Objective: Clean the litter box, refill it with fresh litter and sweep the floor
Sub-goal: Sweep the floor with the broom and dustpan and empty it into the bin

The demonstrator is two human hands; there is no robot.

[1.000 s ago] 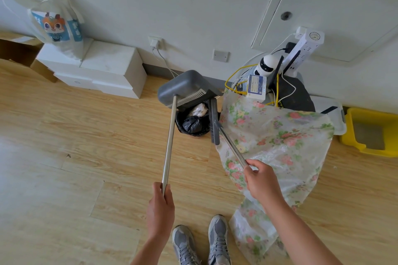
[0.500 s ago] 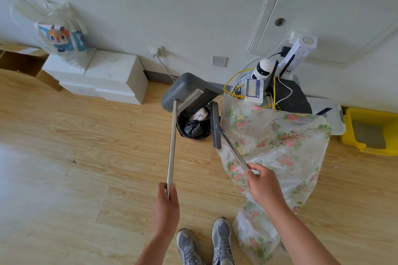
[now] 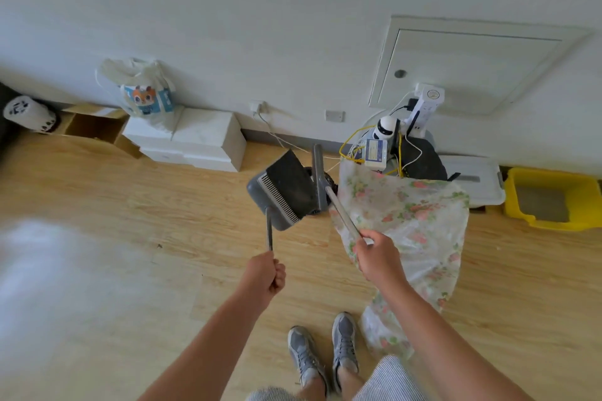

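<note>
Since the earlier frames the dustpan (image 3: 283, 189) has been swung round. Its grey back was facing us over the bin, and now its dark inner face and comb teeth are facing us. The broom head (image 3: 319, 177) is now standing on end at 3 o'clock of the pan, right beside its edge; we cannot tell whether the two are touching.

We are gripping the dustpan handle (image 3: 269, 233) with our left hand (image 3: 265, 273), the fingers curling fully round the rod in a fist. Our right hand (image 3: 378, 257) is wrapping its fingers round the broom handle (image 3: 343, 213), which is running toward 11 o'clock up to the broom head.

The bin (image 3: 329, 180) is showing only as a dark sliver behind the pan and broom head. The floral cloth (image 3: 407, 221) is hanging at 3 o'clock of the broom and draping down to the wood floor (image 3: 163, 205) beside our shoes (image 3: 306, 355).

The yellow litter box (image 3: 553, 198) is sitting on the floor at 3 o'clock of the frame, by the wall, well apart from both hands. Grey litter is showing inside it.

The white boxes (image 3: 195, 137) are lying at 10 o'clock of the pan, with a printed bag (image 3: 143, 94) resting on them.
</note>
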